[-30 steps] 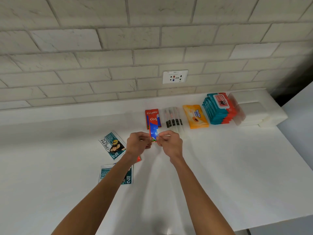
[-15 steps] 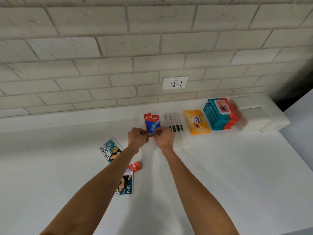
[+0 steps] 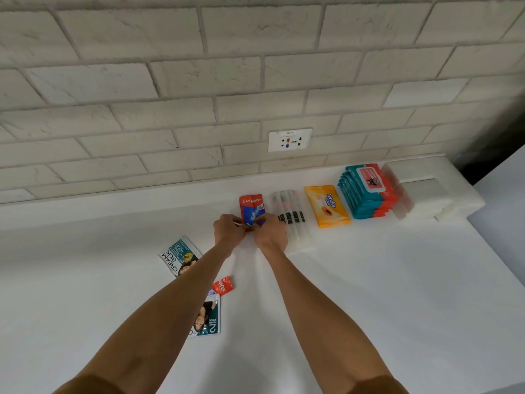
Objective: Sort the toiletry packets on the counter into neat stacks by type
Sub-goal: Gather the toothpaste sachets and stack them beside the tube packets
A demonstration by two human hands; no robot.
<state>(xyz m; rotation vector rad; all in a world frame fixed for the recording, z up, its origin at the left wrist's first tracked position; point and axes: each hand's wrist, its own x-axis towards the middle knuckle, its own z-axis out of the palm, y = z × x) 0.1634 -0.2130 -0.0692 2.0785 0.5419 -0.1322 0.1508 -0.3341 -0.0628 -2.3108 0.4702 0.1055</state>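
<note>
A red and blue Colgate sachet [image 3: 252, 208] lies at the back of the white counter [image 3: 369, 280], on the Colgate stack. My left hand [image 3: 228, 231] and my right hand [image 3: 270, 231] pinch its near edge from either side. Another red Colgate sachet [image 3: 223, 285] lies nearer, partly under my left forearm. Two teal Cream Silk sachets lie to the left, one [image 3: 179, 255] farther back and one [image 3: 208, 318] closer, half hidden by my arm.
In a row to the right stand clear-wrapped toothbrushes [image 3: 292, 220], an orange Tender Love wipes pack [image 3: 327, 206], a stack of teal wipes packs [image 3: 366, 191] and white folded items [image 3: 426, 191]. A wall socket [image 3: 289, 139] sits above. The counter's right edge drops off.
Both hands carried the Colgate sachet away from me, from upright in mid-air down onto the Colgate stack at the back of the counter.
</note>
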